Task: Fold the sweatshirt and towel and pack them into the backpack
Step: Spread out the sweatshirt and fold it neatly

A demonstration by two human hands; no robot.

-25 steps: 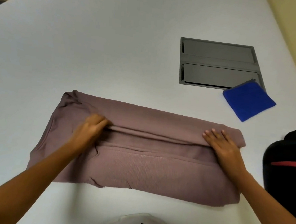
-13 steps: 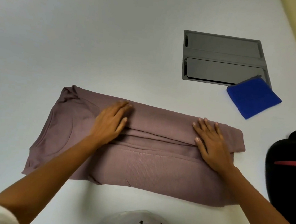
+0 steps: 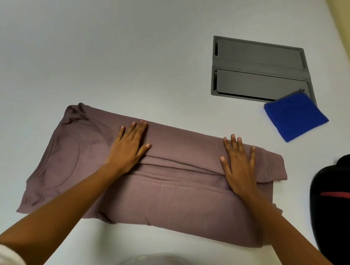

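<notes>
Bright, soft, even light, only faint shadows on the bench (image 3: 113, 51); wide-angle bending and slight blur toward the edge beyond the right grip (image 3: 239, 168)

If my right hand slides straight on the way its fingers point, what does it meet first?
The right hand would leave the sweatshirt, cross bare table, then likely meet the grey panel near its near-left corner.

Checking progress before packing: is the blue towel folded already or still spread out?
Folded: the blue towel lies as a compact square on the table, one corner overlapping the grey panel.
</notes>
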